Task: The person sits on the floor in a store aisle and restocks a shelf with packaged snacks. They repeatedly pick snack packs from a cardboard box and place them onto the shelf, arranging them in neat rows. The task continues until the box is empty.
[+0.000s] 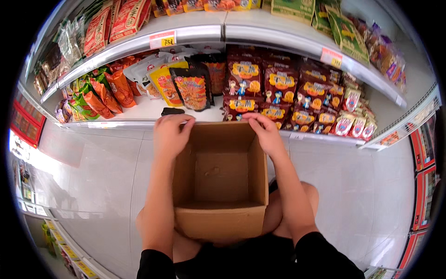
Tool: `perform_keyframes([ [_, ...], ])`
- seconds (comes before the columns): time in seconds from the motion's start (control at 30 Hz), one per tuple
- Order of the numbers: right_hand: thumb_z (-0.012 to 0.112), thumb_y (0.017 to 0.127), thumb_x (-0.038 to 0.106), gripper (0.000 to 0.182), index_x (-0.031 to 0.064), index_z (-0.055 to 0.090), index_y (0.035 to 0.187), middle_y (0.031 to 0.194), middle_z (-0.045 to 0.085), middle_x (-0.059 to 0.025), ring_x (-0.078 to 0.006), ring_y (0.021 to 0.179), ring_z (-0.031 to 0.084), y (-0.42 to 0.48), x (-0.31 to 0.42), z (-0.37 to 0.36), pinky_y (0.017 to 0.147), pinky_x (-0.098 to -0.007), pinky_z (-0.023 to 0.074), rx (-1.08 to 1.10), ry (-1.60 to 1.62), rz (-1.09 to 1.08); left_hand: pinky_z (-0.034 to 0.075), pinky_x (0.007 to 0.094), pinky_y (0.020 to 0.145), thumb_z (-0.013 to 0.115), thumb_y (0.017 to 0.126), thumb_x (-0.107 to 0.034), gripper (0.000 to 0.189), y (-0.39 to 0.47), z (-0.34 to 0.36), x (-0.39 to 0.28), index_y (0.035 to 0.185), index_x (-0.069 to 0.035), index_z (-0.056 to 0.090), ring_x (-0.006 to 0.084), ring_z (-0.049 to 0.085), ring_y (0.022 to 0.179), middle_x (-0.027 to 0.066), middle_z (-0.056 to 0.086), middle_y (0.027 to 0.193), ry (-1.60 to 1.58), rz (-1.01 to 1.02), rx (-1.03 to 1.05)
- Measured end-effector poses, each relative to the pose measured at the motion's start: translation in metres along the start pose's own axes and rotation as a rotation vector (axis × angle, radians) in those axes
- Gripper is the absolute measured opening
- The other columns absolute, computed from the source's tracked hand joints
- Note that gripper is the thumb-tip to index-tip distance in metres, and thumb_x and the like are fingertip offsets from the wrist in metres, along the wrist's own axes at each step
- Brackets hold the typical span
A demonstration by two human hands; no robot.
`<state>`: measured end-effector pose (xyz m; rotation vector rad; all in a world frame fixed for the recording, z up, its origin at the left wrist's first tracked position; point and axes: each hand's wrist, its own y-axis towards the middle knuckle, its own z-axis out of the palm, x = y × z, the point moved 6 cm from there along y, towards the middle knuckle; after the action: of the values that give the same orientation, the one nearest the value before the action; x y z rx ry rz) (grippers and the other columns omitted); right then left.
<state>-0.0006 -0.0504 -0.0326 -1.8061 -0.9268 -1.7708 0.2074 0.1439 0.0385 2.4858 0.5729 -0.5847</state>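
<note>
An open cardboard box (219, 221) stands between my knees, its mouth facing up and its near flap folded down outside. Its inside holds only what looks like a small scrap or mark on the bottom. My left hand (174, 134) grips the far left corner of the rim, with the fingers beyond the edge. At the far right corner, my right hand (263, 132) pinches the rim between thumb and fingers. Just beyond my left hand, a black pouch (172, 111) lies flat at the front of the lower shelf (139, 112).
On the lower shelf stand orange snack bags (122, 89), a yellow pouch (169, 83), black pouches (191, 89) and stacked brown snack bags (245, 75). The upper shelf (271, 33) juts out above them. Red-framed cases (425, 188) line the right side; another shelf rack (69, 249) is at lower left.
</note>
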Motion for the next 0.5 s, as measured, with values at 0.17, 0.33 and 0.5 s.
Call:
perform_keyframes([
  [0.17,0.056,0.106,0.013,0.026,0.0006,0.065,0.126,0.119,0.072,-0.0093,-0.0159,0.113,0.064,0.000,0.001,0.005,0.101,-0.0292,0.0462,-0.013,0.283,0.092,0.036,0.0333,0.115,0.062,0.101,-0.015,0.049,-0.012,-0.007,0.047,0.147,-0.004,0.050,0.0197,0.050,0.137,0.0081,0.057,0.146,-0.960,-0.278,0.292],
  [0.33,0.057,0.105,0.013,0.026,0.0003,0.064,0.127,0.121,0.071,-0.0099,-0.0162,0.114,0.064,0.001,0.004,0.012,0.101,-0.0294,0.0466,-0.031,0.294,0.095,0.031,0.0308,0.115,0.057,0.102,-0.017,0.048,-0.018,0.043,0.082,0.146,-0.001,0.050,0.0184,0.051,0.134,0.0110,0.062,0.135,-1.206,-0.230,0.184],
  [0.5,0.060,0.102,0.009,0.029,0.0001,0.063,0.129,0.122,0.071,-0.0119,-0.0167,0.115,0.063,-0.007,0.008,0.008,0.104,-0.0306,0.0438,-0.021,0.232,0.038,0.038,0.0331,0.111,0.048,0.106,-0.026,0.048,-0.021,0.058,0.073,0.146,0.000,0.050,0.0202,0.055,0.127,0.0108,0.063,0.131,-1.502,-0.459,0.143],
])
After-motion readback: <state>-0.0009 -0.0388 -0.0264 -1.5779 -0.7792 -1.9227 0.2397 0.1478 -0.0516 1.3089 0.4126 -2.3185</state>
